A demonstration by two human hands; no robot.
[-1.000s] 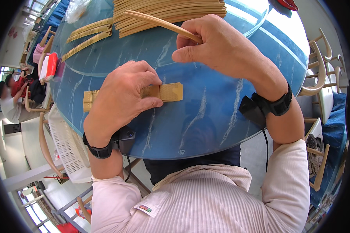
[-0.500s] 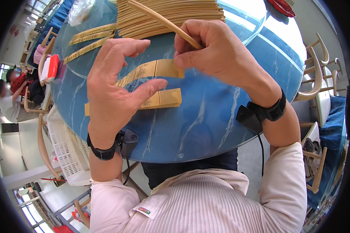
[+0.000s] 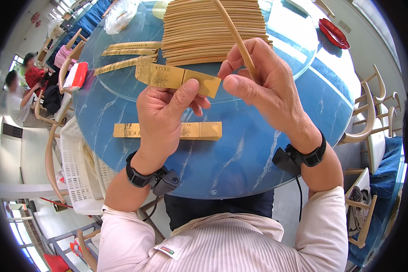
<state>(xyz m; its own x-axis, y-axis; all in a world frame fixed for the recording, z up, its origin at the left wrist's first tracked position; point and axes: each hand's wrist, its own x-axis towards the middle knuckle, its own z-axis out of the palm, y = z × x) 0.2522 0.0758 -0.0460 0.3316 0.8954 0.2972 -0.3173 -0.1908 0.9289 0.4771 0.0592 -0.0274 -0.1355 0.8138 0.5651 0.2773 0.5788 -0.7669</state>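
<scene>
Between thumb and fingers, my left hand [image 3: 161, 118] pinches a gold printed paper chopstick sleeve [image 3: 165, 76], its far end curling up to the left. My right hand [image 3: 272, 90] is closed around the lower end of wooden chopsticks [image 3: 233, 31], which point up and away; whether it is one or a pair I cannot tell. My right thumb is close to the sleeve's right end, apart from it. Below the left hand, a flat stack of gold sleeves [image 3: 211, 130] lies on the table, partly covered by my wrist.
A large pile of wooden chopsticks [image 3: 195, 31] lies on the glass turntable [image 3: 299, 50]. Several long gold sleeves [image 3: 124, 66] lie left of it. A clear plastic bag [image 3: 121, 16] and a red dish [image 3: 333, 34] are farther out. Chairs and a white crate [image 3: 79, 167] stand around the blue table [image 3: 240, 167].
My left hand, open half a second ago, has closed on a sleeve and lifted it from the table. The chopsticks in my right hand now stand more upright.
</scene>
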